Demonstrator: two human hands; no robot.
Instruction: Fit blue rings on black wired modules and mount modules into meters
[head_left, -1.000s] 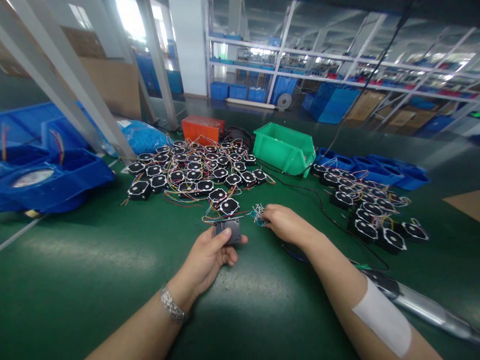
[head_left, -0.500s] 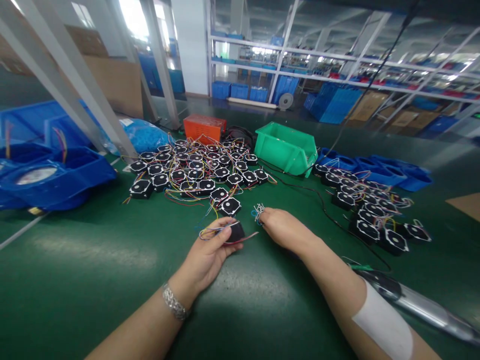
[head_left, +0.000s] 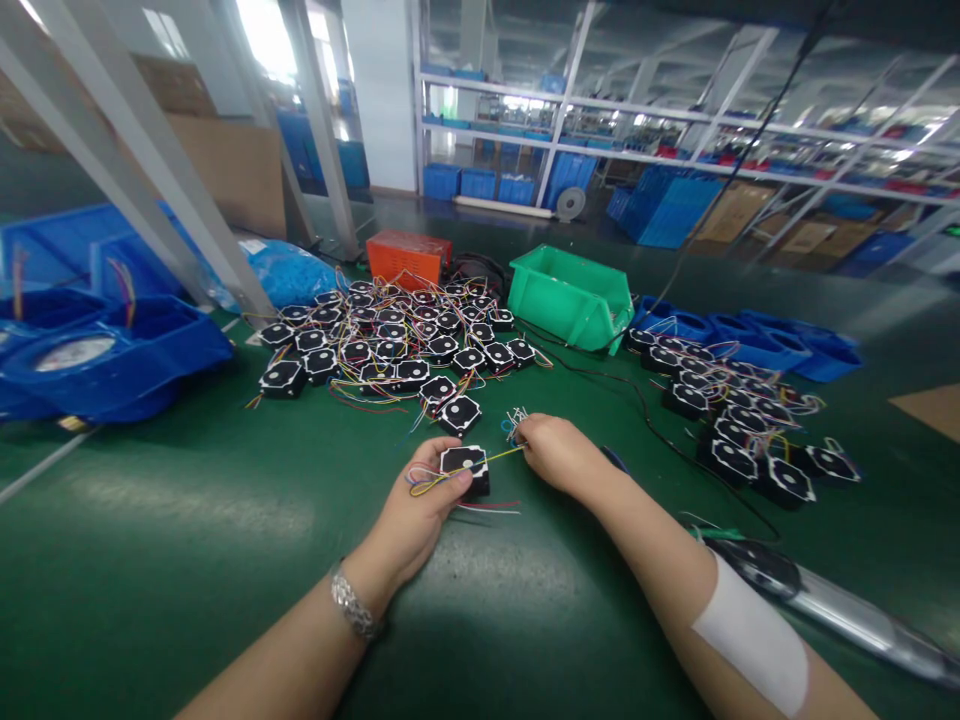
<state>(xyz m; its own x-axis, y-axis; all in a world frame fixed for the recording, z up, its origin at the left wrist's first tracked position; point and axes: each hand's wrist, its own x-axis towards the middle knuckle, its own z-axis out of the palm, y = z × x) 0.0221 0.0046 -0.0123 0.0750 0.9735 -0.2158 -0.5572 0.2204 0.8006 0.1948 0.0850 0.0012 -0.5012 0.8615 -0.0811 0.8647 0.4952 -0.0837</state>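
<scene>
My left hand is closed round a small black square motor with a white face, held just above the green table. Coloured wires trail from the motor across my fingers. My right hand pinches a yellow wire that runs from the motor, and it also holds a small bunch of bare-tipped wire ends. A bracelet sits on my left wrist. A white patch is stuck on my right forearm.
A big heap of like motors lies behind my hands and another heap of motors to the right. Behind stand an orange box, a green bin and blue trays. A metal tool lies at the right.
My left hand turned the motor so its white face points up and brought it nearer. My right hand has taken hold of the yellow wire and pulled it taut.
</scene>
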